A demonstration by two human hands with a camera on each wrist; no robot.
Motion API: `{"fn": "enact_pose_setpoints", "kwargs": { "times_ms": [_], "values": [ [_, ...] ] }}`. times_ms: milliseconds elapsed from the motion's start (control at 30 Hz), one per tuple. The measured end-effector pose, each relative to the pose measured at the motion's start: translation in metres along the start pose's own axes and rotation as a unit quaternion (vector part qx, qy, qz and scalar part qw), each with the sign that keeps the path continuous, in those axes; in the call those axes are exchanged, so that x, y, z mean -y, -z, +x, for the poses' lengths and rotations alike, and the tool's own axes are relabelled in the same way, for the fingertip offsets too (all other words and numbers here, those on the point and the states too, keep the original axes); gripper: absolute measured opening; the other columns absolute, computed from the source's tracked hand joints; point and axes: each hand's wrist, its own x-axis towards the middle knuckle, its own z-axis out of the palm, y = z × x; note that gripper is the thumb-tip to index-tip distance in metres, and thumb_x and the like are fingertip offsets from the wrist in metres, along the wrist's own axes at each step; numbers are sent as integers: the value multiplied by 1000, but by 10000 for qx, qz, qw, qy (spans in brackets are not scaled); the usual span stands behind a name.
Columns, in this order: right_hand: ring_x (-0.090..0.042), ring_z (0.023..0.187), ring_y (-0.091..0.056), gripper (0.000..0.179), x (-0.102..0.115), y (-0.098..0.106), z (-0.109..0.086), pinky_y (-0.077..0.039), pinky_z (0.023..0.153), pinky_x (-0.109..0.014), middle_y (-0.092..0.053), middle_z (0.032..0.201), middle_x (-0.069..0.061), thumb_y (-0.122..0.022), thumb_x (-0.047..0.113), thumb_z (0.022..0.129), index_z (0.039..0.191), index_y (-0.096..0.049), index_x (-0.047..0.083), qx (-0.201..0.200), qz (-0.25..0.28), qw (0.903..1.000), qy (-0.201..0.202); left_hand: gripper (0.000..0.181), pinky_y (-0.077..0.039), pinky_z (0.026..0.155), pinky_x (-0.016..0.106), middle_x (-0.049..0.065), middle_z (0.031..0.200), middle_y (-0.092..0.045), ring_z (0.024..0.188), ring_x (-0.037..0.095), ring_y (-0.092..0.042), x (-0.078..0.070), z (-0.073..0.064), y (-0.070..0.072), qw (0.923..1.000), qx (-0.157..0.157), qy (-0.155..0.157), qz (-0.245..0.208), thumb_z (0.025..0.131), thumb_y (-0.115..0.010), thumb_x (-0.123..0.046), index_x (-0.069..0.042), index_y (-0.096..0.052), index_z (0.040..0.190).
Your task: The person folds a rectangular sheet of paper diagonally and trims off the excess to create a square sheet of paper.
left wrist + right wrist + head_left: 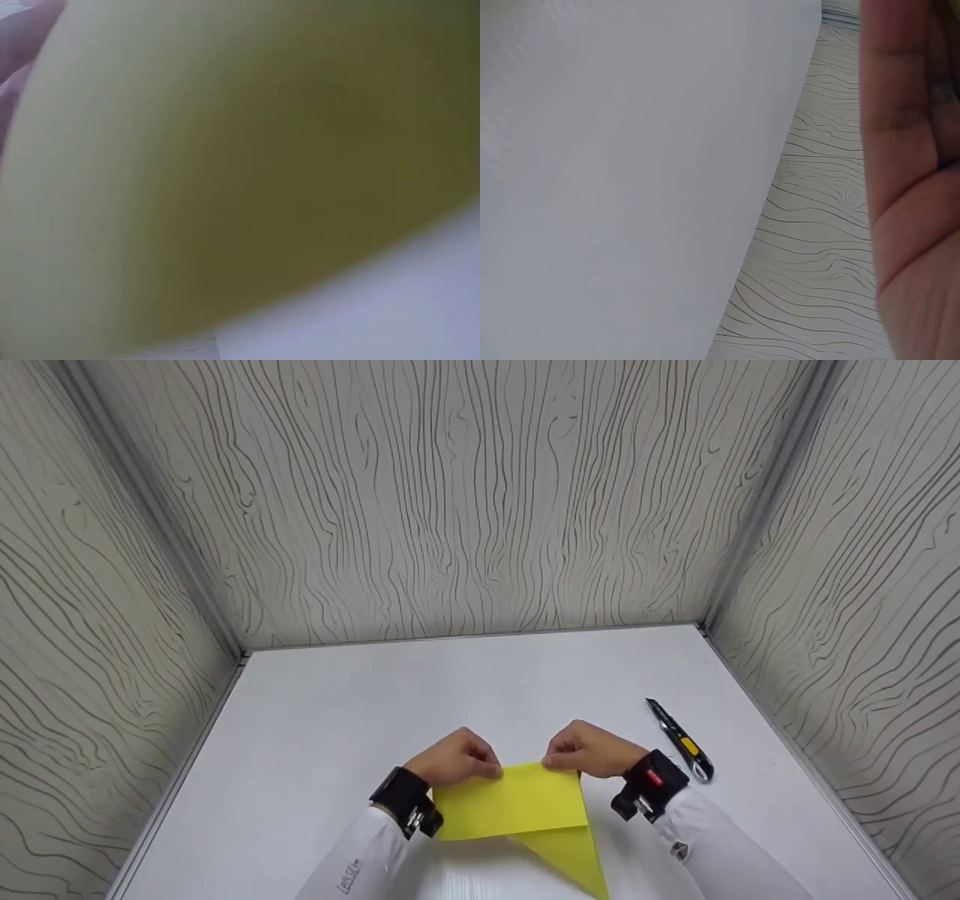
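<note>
A folded sheet of yellow paper [510,806] is held between both hands near the front of the table in the head view. My left hand [457,755] pinches its upper edge between thumb and curled fingers. Near the upper right corner, my right hand [589,748] pinches the same edge. Below the folded band, a pointed triangular part of the sheet hangs down at the right. The yellow paper [285,187] fills most of the left wrist view, blurred and close. In the right wrist view, part of the right hand [915,172] shows along the right side.
A black and yellow box cutter [681,741] lies on the white table [360,690], to the right of the right hand. Wood-patterned panels [465,495] stand behind the table and on both sides. Each wrist wears a black strap with a small camera.
</note>
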Motion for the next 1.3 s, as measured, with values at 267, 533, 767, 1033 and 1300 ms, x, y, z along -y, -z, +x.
{"fn": "enact_pose_setpoints", "kwargs": {
  "times_ms": [267,533,767,1033,1300],
  "values": [
    [-6,68,-71,21,-6,2,-3,-62,65,-22,-82,92,-18,-69,14,107,101,-82,-1,-161,548,9983,96,15,-49,63,20,-7,78,-72,66,5,-59,5,-4,6,9998,-39,2,-208,98,-77,-14,-3,-85,94],
    [-5,66,-71,22,-9,2,-8,-61,64,-21,-80,93,-26,-67,12,108,100,-80,-4,-190,768,9962,366,17,-47,63,20,-8,79,-70,65,5,-56,7,-5,8,9996,111,-29,-264,100,-76,-16,-3,-85,96],
    [-5,65,-71,22,-11,5,-11,-61,63,-20,-80,94,-28,-66,10,107,100,-80,-6,-282,848,9954,351,17,-50,60,19,-6,74,-70,61,5,-60,10,-9,13,9996,-2,89,-267,99,-77,-16,-1,-85,93],
    [-4,65,-71,22,-15,7,-14,-60,62,-19,-79,94,-30,-65,8,108,101,-80,-6,-296,924,9938,538,20,-53,60,19,-5,75,-73,61,6,-65,14,-12,16,9991,-50,136,-410,100,-77,-18,-2,-84,92],
    [-6,64,-71,23,-17,8,-17,-61,63,-21,-81,95,-24,-65,12,108,104,-82,-3,-426,880,9943,419,18,-52,63,20,-3,77,-74,64,6,-62,17,-14,20,9984,-279,29,-483,99,-77,-14,1,-83,94]
  ]
}}
